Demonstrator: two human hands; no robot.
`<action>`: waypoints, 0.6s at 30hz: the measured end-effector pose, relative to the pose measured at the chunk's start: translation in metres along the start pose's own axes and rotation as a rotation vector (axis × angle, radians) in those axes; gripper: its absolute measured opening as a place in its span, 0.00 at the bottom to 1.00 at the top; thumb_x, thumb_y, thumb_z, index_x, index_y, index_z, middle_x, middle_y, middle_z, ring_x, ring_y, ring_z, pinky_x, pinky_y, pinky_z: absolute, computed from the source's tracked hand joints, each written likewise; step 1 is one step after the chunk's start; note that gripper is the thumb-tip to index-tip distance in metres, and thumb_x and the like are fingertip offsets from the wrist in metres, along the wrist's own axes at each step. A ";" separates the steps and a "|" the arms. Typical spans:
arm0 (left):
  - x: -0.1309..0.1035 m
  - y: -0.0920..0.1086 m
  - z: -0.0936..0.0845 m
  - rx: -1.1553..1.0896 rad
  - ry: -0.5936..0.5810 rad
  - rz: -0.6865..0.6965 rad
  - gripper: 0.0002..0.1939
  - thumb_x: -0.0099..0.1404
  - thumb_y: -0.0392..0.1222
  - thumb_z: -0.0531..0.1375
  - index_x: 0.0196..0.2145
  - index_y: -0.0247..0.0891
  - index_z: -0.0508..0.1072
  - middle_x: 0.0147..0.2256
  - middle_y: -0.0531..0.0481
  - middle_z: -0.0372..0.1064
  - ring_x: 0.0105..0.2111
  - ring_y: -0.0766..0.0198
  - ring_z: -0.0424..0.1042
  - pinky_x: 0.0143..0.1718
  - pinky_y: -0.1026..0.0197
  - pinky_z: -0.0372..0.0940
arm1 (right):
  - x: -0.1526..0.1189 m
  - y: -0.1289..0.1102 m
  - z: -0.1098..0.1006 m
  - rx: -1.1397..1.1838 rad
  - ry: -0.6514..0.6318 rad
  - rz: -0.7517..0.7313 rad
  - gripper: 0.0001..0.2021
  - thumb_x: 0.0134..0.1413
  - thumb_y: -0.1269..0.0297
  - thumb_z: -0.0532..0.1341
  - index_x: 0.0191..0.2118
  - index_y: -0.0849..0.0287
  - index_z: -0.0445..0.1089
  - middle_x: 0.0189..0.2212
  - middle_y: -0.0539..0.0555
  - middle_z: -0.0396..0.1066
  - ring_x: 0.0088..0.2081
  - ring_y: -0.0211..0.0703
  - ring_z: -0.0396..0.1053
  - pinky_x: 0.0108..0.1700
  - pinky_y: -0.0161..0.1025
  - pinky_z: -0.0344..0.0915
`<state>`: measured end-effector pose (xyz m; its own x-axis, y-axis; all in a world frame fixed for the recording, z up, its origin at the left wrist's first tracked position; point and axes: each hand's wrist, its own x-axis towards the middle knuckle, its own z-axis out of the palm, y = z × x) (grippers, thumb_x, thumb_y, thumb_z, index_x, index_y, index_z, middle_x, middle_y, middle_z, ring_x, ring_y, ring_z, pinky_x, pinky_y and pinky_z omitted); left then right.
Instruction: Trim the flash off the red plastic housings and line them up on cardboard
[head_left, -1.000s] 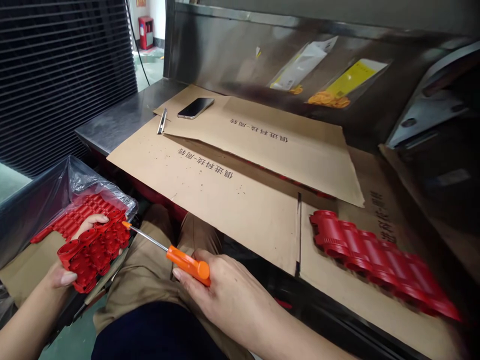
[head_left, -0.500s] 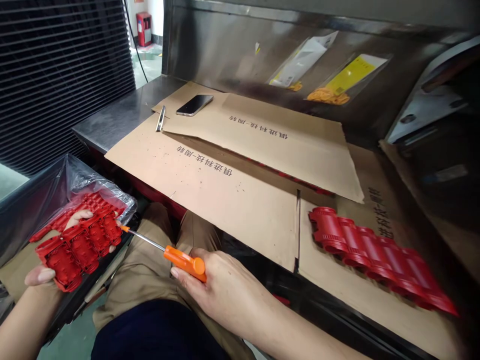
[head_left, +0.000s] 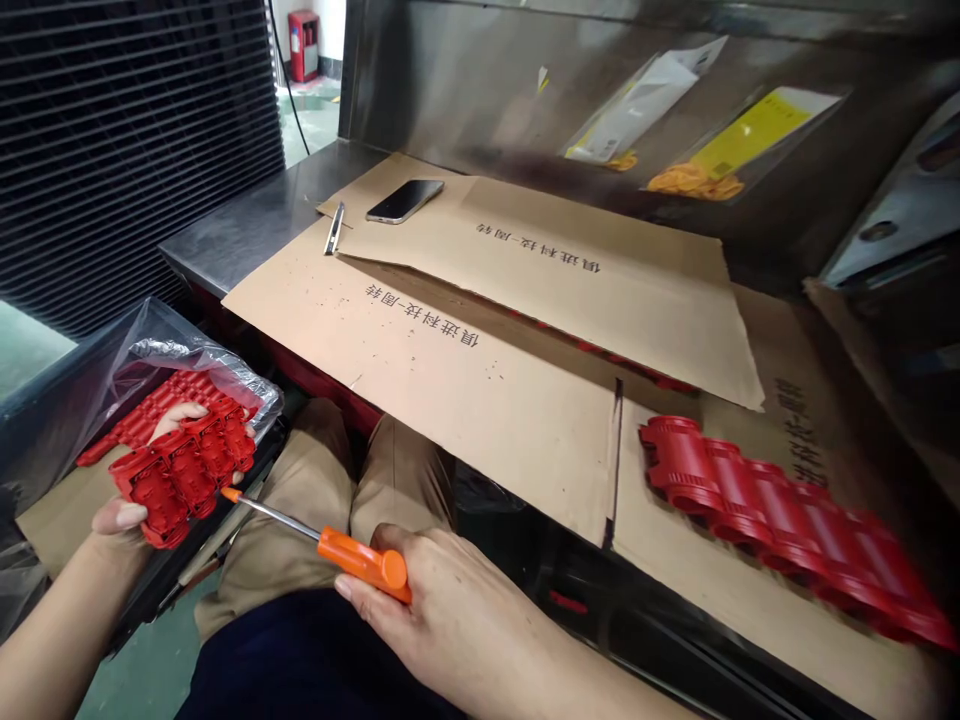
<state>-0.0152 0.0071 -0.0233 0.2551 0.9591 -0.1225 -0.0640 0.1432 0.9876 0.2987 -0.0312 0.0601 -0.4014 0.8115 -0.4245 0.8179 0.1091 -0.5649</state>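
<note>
My left hand [head_left: 122, 514] is closed around a red molded plastic part [head_left: 184, 472], a row of several joined ribbed sections, held up over the lined bin. My right hand [head_left: 427, 590] grips the orange handle of a screwdriver-like tool [head_left: 352, 560] with a thin metal shaft and an orange tip. That tip points left and sits close to the lower right edge of the red part; whether it touches cannot be made out. Below and behind the left hand, more red parts [head_left: 161, 405] lie in rows in the bin.
The bin [head_left: 45, 400] has a clear plastic liner. Cardboard sheets [head_left: 337, 330] cover the metal bench, bearing a phone [head_left: 405, 201] and a utility knife [head_left: 334, 229]. A row of red curved parts [head_left: 787, 515] lies at right. Two bagged packets [head_left: 750, 140] hang on the back panel.
The tool's tip has moved down and left, from the red part's right end to its lower edge. The left hand with the part has shifted right and slightly up in view as the camera turned a little.
</note>
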 end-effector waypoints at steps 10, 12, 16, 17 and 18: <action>0.010 0.004 0.003 -0.453 0.046 0.164 0.54 0.43 0.48 0.74 0.68 0.43 0.65 0.60 0.35 0.75 0.59 0.27 0.75 0.64 0.30 0.68 | -0.007 -0.007 -0.005 -0.025 -0.084 -0.018 0.15 0.66 0.52 0.62 0.31 0.56 0.69 0.23 0.49 0.72 0.27 0.45 0.76 0.29 0.38 0.52; 0.009 0.000 0.000 -0.511 0.027 0.189 0.55 0.43 0.45 0.74 0.69 0.43 0.63 0.61 0.36 0.74 0.59 0.28 0.75 0.64 0.30 0.67 | -0.007 -0.010 -0.006 -0.019 -0.120 -0.003 0.15 0.65 0.51 0.62 0.32 0.56 0.71 0.24 0.50 0.74 0.28 0.46 0.77 0.29 0.38 0.52; 0.010 0.000 0.003 -0.533 0.007 0.195 0.56 0.45 0.44 0.74 0.71 0.44 0.61 0.62 0.35 0.74 0.59 0.29 0.76 0.65 0.30 0.66 | -0.008 -0.014 -0.005 -0.022 -0.130 -0.019 0.17 0.65 0.47 0.62 0.35 0.56 0.74 0.25 0.52 0.77 0.28 0.48 0.78 0.28 0.38 0.53; 0.011 0.002 0.005 -0.542 0.003 0.189 0.57 0.45 0.44 0.74 0.71 0.44 0.61 0.61 0.35 0.75 0.59 0.29 0.76 0.65 0.30 0.66 | -0.008 -0.014 -0.005 -0.022 -0.122 -0.030 0.17 0.65 0.47 0.62 0.35 0.56 0.74 0.25 0.52 0.77 0.28 0.47 0.77 0.28 0.38 0.54; 0.011 0.003 0.006 -0.553 -0.003 0.180 0.57 0.44 0.44 0.74 0.71 0.45 0.61 0.61 0.35 0.75 0.58 0.29 0.76 0.64 0.30 0.67 | -0.008 -0.013 -0.004 -0.021 -0.112 -0.039 0.17 0.65 0.47 0.62 0.35 0.56 0.75 0.24 0.52 0.76 0.27 0.47 0.77 0.28 0.38 0.54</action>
<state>-0.0062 0.0166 -0.0215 0.1960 0.9797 0.0433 -0.6007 0.0850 0.7950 0.2933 -0.0367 0.0734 -0.4755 0.7377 -0.4793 0.8087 0.1522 -0.5682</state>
